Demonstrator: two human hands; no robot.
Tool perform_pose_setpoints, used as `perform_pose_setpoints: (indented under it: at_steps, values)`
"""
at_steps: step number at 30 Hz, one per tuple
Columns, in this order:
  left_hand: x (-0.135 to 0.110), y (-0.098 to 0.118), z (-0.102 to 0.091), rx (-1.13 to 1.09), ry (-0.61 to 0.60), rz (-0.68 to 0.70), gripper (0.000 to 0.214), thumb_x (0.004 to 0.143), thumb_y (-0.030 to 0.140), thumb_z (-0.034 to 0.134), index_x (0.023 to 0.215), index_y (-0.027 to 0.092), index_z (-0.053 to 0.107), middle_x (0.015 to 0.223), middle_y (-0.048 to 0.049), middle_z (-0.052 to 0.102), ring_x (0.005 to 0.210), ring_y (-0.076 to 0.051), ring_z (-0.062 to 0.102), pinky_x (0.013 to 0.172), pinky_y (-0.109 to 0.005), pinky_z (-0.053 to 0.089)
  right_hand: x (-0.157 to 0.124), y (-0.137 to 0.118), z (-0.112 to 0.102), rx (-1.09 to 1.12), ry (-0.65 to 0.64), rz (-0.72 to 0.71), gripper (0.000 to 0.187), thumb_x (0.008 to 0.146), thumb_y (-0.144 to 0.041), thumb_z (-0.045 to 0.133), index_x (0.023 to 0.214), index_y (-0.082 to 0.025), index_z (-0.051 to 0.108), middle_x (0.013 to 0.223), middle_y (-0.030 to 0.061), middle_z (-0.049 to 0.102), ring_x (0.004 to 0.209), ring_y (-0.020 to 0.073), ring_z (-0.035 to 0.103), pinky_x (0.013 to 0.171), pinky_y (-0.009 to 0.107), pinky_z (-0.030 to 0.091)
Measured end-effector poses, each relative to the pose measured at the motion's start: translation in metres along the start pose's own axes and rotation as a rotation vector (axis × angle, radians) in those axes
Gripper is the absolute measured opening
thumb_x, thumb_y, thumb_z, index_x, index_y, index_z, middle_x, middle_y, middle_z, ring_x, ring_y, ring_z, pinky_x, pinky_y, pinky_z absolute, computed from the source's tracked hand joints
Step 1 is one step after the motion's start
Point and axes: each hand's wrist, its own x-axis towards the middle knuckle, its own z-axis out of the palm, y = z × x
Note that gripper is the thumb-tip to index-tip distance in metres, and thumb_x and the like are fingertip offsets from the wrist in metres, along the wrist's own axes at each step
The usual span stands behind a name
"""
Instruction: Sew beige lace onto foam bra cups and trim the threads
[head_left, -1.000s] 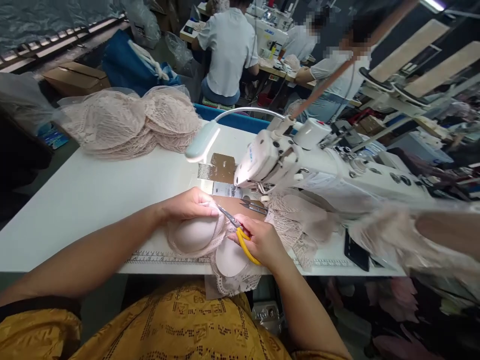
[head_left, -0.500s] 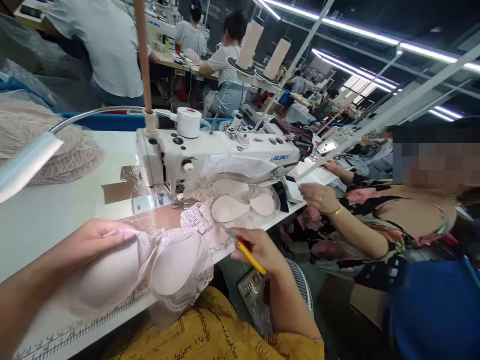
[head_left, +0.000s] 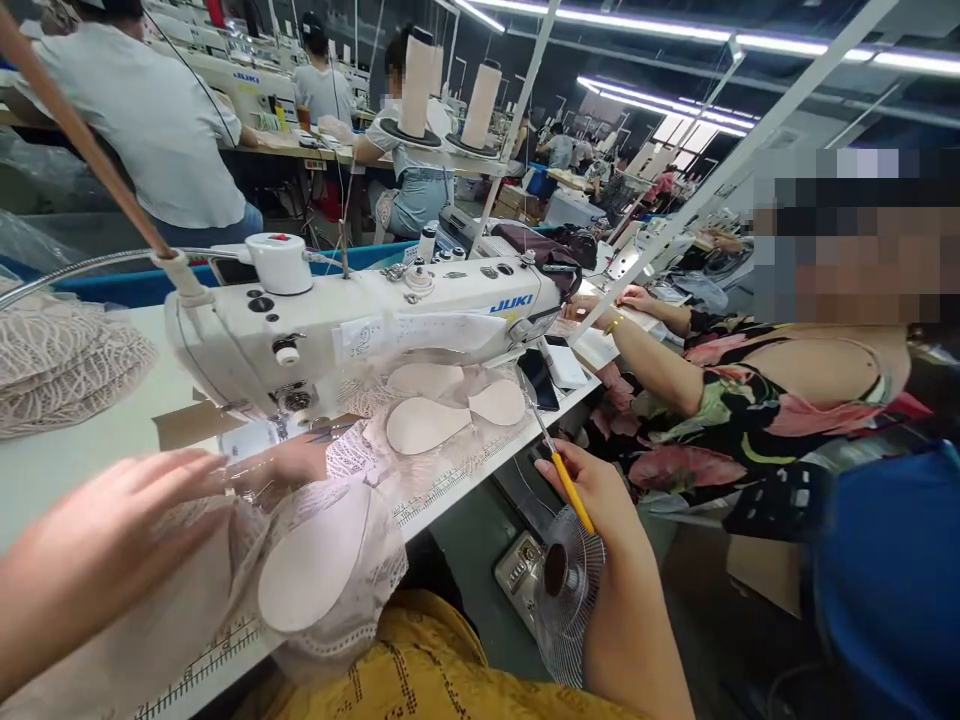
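My left hand (head_left: 105, 530) lies on a pale pink lace bra (head_left: 315, 570) at the table's front edge, fingers stretched and blurred over one cup. My right hand (head_left: 592, 500) is off the table's right side, closed round yellow-handled thread snips (head_left: 562, 470) whose blades point up toward the table. More lace pieces with foam cups (head_left: 435, 410) lie under the arm of a white JUKI sewing machine (head_left: 360, 320).
A stack of lace bras (head_left: 60, 360) sits at the far left of the white table (head_left: 82, 440). A small fan (head_left: 566, 585) hangs below the table edge. A person in a floral top (head_left: 750, 420) sits close on the right; others work at machines behind.
The view has swung further right. My right hand with the snips moved away from the bra, out past the table edge. My left hand opened flatter over the bra cup.
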Motion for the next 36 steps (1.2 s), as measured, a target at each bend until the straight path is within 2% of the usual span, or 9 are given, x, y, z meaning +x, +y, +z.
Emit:
perform_pose_setpoints:
  at_steps: [3,7,11,14,19,23,27,31,36]
  values:
    - [0.018,0.063,-0.004,0.047,-0.091,0.246,0.055,0.082,0.058,0.056,0.136,0.047,0.049,0.139,0.0057,0.056,0.124,-0.029,0.055,0.102,-0.045,0.048,0.007,0.013,0.008,0.076,0.107,0.034,0.051,0.084,-0.057,0.057,0.113,-0.017,0.066,0.073,0.0021,0.064,0.063,0.0175,0.056,0.060,0.028,0.044]
    - [0.078,0.152,0.017,0.067,-0.149,0.390,0.082,0.080,0.057,0.062,0.150,0.025,0.033,0.156,-0.0080,0.032,0.142,-0.033,0.032,0.115,-0.049,0.030,0.015,0.026,0.016,0.250,0.172,0.045,0.057,0.083,-0.059,0.057,0.119,-0.014,0.064,0.074,0.0030,0.064,0.062,0.0168,0.054,0.059,0.028,0.044]
    - [0.154,0.193,0.049,0.239,-0.277,0.334,0.105,0.069,0.043,0.072,0.154,0.018,0.016,0.162,-0.0163,0.006,0.148,-0.039,0.009,0.114,-0.057,0.023,0.018,0.038,0.019,0.352,0.151,0.080,0.056,0.083,-0.056,0.059,0.121,-0.015,0.063,0.074,0.0020,0.063,0.061,0.0153,0.052,0.057,0.026,0.043]
    - [0.194,0.201,0.061,0.260,-0.389,0.195,0.112,0.068,0.029,0.072,0.155,0.018,0.003,0.161,-0.0193,0.006,0.141,-0.040,0.029,0.103,-0.050,0.040,0.021,0.048,0.021,0.417,0.103,0.103,0.057,0.081,-0.055,0.062,0.122,-0.015,0.063,0.070,0.0005,0.062,0.058,0.0148,0.052,0.056,0.026,0.043]
    - [0.213,0.205,0.058,0.213,-0.463,0.138,0.083,0.077,0.012,0.058,0.152,0.020,0.023,0.130,-0.0129,0.059,0.101,-0.030,0.063,0.075,-0.034,0.049,0.031,0.057,0.018,0.394,0.054,0.096,0.054,0.080,-0.055,0.062,0.117,-0.015,0.066,0.077,0.0028,0.068,0.067,0.0185,0.060,0.063,0.027,0.047]
    - [0.207,0.211,0.049,0.275,-0.369,0.241,0.039,0.080,0.010,0.053,0.116,0.020,0.064,0.107,-0.0087,0.067,0.092,-0.028,0.063,0.067,-0.032,0.045,0.043,0.058,0.009,0.232,0.018,0.112,0.053,0.083,-0.055,0.056,0.119,-0.018,0.065,0.073,0.0012,0.067,0.065,0.0184,0.059,0.062,0.028,0.045]
    - [0.197,0.212,0.045,0.391,-0.187,0.368,0.026,0.078,0.003,0.049,0.084,0.018,0.069,0.095,-0.0087,0.065,0.085,-0.027,0.061,0.061,-0.033,0.042,0.054,0.052,0.002,0.115,-0.048,0.105,0.052,0.084,-0.051,0.054,0.124,-0.019,0.061,0.084,0.0038,0.071,0.074,0.0214,0.063,0.066,0.029,0.045]
    - [0.198,0.199,0.059,0.385,0.045,0.411,0.030,0.083,0.003,0.045,0.087,0.018,0.071,0.104,-0.0104,0.064,0.094,-0.028,0.059,0.071,-0.038,0.045,0.066,0.030,0.001,-0.069,-0.135,0.070,0.044,0.087,-0.043,0.051,0.124,-0.019,0.059,0.102,0.0098,0.072,0.092,0.0261,0.066,0.075,0.031,0.044]
    - [0.220,0.180,0.093,0.179,0.113,0.317,0.035,0.085,0.008,0.048,0.111,0.021,0.067,0.118,-0.0105,0.064,0.108,-0.030,0.058,0.090,-0.044,0.047,0.089,-0.010,0.013,-0.384,-0.206,0.054,0.037,0.088,-0.036,0.046,0.115,-0.015,0.061,0.092,0.0147,0.072,0.088,0.0295,0.068,0.067,0.032,0.041]
